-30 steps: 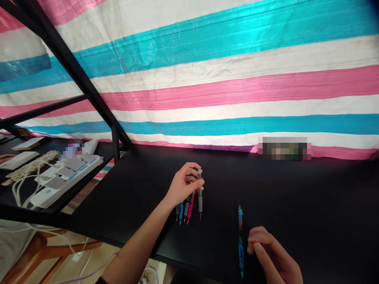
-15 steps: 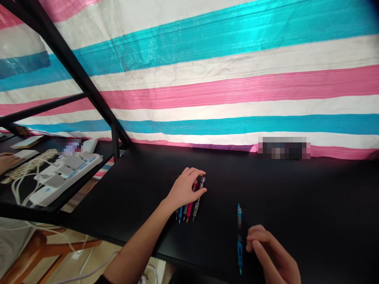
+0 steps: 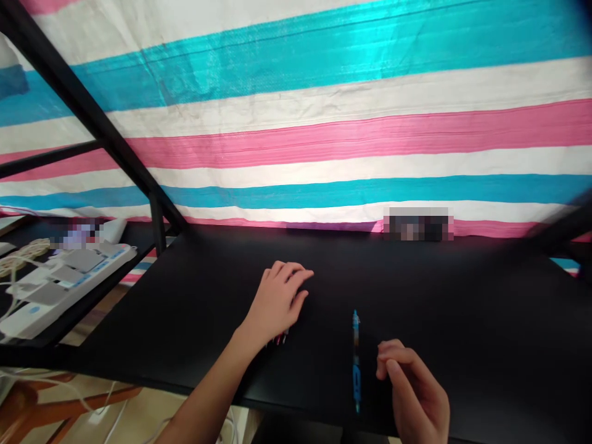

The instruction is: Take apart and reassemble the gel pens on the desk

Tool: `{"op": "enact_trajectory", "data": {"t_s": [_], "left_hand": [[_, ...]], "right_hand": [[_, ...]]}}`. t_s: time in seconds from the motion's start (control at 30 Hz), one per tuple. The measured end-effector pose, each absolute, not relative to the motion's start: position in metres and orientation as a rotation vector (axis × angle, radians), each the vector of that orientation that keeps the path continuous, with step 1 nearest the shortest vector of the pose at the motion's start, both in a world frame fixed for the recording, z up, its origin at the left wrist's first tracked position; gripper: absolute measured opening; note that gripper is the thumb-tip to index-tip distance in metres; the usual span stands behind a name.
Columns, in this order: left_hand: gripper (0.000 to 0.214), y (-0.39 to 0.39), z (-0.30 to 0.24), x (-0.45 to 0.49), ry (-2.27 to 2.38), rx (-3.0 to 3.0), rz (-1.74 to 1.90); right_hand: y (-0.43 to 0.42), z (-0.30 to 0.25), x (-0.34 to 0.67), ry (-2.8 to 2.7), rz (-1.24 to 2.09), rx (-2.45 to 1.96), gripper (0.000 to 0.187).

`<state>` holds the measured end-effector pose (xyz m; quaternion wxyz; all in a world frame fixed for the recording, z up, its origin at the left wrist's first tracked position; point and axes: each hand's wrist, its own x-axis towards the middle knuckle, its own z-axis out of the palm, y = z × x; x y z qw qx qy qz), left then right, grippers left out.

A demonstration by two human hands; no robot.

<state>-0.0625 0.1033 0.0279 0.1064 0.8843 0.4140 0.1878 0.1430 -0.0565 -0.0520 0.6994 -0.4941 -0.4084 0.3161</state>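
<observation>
My left hand (image 3: 277, 302) lies palm down on the black table (image 3: 462, 308), fingers spread over a small bunch of pens. Only the pens' tips (image 3: 279, 338) stick out under the heel of the hand. A blue pen (image 3: 356, 364) lies alone on the table, pointing towards me, to the right of that bunch. My right hand (image 3: 414, 391) hovers just right of the blue pen's lower half, fingers loosely curled with nothing in them, not touching the pen.
A striped pink, blue and white tarp (image 3: 324, 123) hangs behind the table. A black metal frame (image 3: 92, 123) slants down at the left. A lower shelf on the left bears white power strips (image 3: 60, 283) and cables. A blurred patch (image 3: 417, 224) sits at the table's back edge.
My left hand held a grey pen upright, laid it beside the other pens, and now rests flat over the bunch. The view has shifted slightly rightwards. My right hand has barely moved.
</observation>
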Motion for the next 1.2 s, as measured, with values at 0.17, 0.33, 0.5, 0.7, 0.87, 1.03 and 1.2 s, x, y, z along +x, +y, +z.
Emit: {"op": "enact_trajectory", "data": {"t_s": [0.17,0.33,0.5,0.7,0.87,1.03,1.2], "left_hand": [[0.055,0.049,0.008,-0.032,0.642,2.785,0.386],[0.025,0.030,-0.016,-0.024,0.623,2.797,0.576],[0.030,0.025,-0.007,-0.036,0.725,2.778,0.850],[0.021,0.014,0.008,-0.058,0.814,2.773,0.995],[0.027,0.013,0.008,-0.070,0.832,2.709,1.015],[0.026,0.011,-0.002,-0.069,0.882,2.667,1.003],[0.021,0.005,-0.014,-0.071,0.951,2.483,1.037]], "right_hand": [[-0.056,-0.065,0.154,-0.897,0.526,-1.098,0.017],[-0.061,-0.055,0.163,-1.139,0.613,-1.284,0.014],[-0.056,-0.042,0.157,-1.521,0.618,-1.355,0.014],[-0.057,-0.042,0.154,-1.425,0.618,-1.388,0.031],[-0.055,-0.036,0.152,-1.493,0.609,-1.363,0.032],[-0.054,-0.038,0.151,-1.501,0.569,-1.300,0.013],[-0.058,-0.044,0.154,-1.462,0.574,-1.312,0.004]]}}
